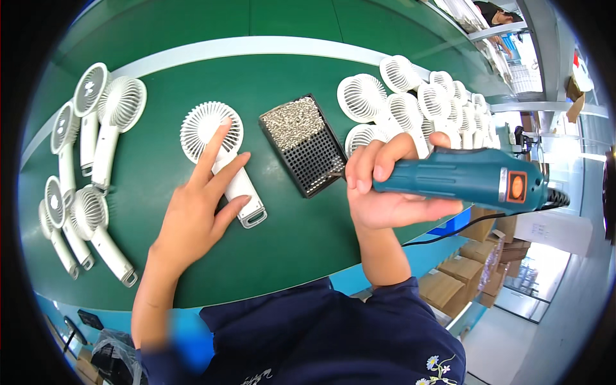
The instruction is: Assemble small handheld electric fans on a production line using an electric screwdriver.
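A white handheld fan (242, 187) lies on the green tabletop, its round slatted head away from me. My left hand (192, 212) rests on it with fingers stretched and spread, the index fingertip on the fan head and the others along the handle. Wrapped in my right hand (378, 186) is a teal electric screwdriver (449, 176), held roughly level; its tip end reaches the edge of a black screw tray (311, 157). Small screws (294, 119) are heaped over the tray's far half, and its near half shows a grid of holes.
Several white fans (119, 106) lie at the left, and a dense group of fans (404, 106) fills the far right. A black cord (449, 236) trails from the screwdriver past the table edge. Cardboard boxes (459, 276) stand right of the table; another person (497, 14) is beyond.
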Motion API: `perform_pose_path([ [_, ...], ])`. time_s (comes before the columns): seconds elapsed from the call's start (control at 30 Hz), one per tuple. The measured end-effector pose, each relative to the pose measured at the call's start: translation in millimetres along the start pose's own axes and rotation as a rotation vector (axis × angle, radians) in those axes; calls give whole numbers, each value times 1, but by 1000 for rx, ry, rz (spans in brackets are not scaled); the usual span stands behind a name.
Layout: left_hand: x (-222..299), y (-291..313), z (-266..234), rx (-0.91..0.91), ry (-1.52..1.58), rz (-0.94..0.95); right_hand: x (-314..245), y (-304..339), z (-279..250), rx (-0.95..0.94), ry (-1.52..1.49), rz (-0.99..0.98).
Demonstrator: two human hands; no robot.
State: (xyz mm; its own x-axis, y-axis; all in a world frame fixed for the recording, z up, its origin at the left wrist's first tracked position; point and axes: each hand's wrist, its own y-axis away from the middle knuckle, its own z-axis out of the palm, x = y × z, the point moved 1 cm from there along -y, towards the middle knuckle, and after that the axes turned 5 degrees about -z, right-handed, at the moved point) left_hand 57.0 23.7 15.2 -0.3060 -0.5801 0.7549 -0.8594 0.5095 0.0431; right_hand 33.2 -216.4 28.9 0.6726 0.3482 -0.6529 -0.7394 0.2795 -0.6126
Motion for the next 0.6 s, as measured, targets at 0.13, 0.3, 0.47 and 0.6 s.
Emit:
perform_pose_path([
  [0.13, 0, -6, 12, 96, -101, 134, 1, -3, -14, -8, 82, -72],
  [0.3, 0, -12, 17, 155, -30, 118, 6, -10, -30, 97, -3, -85],
  [0.47, 1, -9, 22, 141, -18, 70, 10, -9, -25, 129, 18, -62],
  [0.6, 2, -11, 24, 153, 3, 51, 12, -9, -25, 140, 38, -47],
])
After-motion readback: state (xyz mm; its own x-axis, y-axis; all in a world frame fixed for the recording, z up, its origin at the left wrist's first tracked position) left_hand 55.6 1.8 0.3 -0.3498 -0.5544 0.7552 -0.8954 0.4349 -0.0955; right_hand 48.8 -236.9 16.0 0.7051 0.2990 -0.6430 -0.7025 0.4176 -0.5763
